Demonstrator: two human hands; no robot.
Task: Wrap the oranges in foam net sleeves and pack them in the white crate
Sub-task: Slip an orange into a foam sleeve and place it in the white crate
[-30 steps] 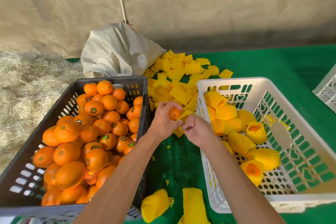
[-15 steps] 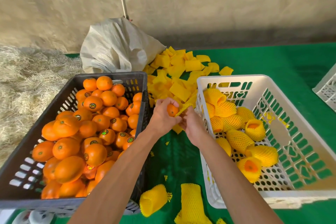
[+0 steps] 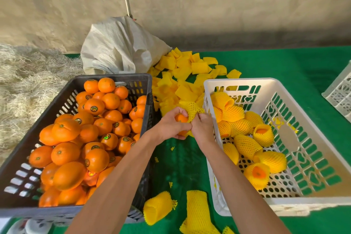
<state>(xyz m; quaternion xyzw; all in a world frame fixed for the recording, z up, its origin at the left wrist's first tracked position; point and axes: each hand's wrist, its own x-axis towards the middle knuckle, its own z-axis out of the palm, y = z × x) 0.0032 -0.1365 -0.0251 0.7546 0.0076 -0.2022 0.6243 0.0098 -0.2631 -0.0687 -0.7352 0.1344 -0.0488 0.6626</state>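
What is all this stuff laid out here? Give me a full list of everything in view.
Dark crate: one, grey-black, left, heaped with many unwrapped oranges.
White crate: one, right, holding about a dozen wrapped oranges in yellow net.
Foam net sleeves: a loose pile, yellow, behind and between the crates.
Stray sleeves: a few, yellow, near edge.
Sack: one, white, behind the dark crate.
Straw: pale, far left.
Second white crate: partly visible, far right.
Table cover: green.
Left hand: grips an orange.
Right hand: pulls a sleeve over it.
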